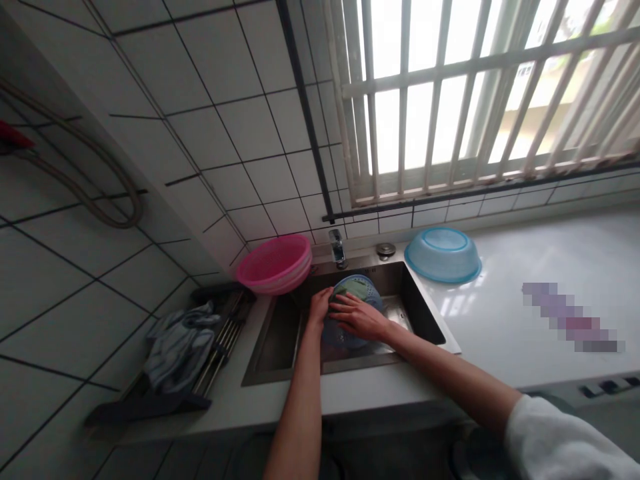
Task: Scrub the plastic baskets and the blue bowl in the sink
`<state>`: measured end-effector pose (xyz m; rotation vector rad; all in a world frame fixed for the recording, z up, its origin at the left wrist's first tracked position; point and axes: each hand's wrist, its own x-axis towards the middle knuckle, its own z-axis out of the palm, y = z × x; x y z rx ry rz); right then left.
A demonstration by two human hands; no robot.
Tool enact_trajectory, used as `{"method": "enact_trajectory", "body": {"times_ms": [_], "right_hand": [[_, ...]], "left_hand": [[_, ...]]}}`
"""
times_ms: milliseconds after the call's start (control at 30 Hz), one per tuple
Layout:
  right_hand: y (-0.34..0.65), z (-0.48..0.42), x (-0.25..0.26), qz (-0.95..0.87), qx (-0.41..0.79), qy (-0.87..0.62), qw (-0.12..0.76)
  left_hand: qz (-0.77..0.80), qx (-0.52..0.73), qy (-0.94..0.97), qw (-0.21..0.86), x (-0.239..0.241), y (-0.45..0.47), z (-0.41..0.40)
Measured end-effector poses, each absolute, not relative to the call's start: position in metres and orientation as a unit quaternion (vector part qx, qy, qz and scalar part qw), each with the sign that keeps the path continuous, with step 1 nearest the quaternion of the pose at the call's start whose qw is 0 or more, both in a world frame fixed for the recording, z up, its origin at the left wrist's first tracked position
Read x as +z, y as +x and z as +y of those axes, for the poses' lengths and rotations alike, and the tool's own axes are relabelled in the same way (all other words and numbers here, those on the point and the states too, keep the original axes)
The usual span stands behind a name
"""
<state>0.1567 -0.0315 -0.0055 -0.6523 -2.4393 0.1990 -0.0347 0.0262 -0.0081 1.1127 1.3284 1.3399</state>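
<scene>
Two bare hands work over a round blue plastic basket with small holes [373, 292]. The basket is inside a grey metal sink [431, 303], and some soft green stuff that looks like leaves [356, 287] is in the basket, behind the fingers. The left hand [321, 308] is at the left side of the basket, with its fingers bent. The right hand [361, 317] reaches across the basket, with its fingers quite straight and a bit apart. The fingertips of both hands come close together at the green stuff. I cannot tell if either hand is pinching a piece or only touching it.

The step in hand seems to be sorting or handling the green stuff with both hands. The next move seems to call for small, gentle finger work, with the hands low over the basket so bits do not drop outside it. Pushing hard on one side could tip the basket.

The shiny silver tap [337, 248] is behind the basket. A round pink plastic basin [275, 265] is by the sink's left back corner. A see-through blue plastic bowl [443, 255] sits upside down on the white worktop [505, 267], to the right of the sink.
</scene>
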Motion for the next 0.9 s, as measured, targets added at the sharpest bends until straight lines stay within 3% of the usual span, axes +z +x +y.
{"method": "enact_trajectory", "body": {"times_ms": [333, 600, 900], "right_hand": [[0.196, 0.001, -0.025, -0.809, 0.165, -0.401, 0.396], [0.168, -0.022, -0.012, -0.898, 0.092, -0.280, 0.326], [0.196, 0.003, -0.029, -0.809, 0.161, -0.414, 0.386]], "left_hand": [[0.539, 0.529, 0.461, 0.467, -0.006, -0.031, 0.021], [0.515, 0.533, 0.489, 0.460, -0.005, -0.029, 0.021], [0.518, 0.524, 0.496, 0.460, -0.002, -0.027, 0.018]]}}
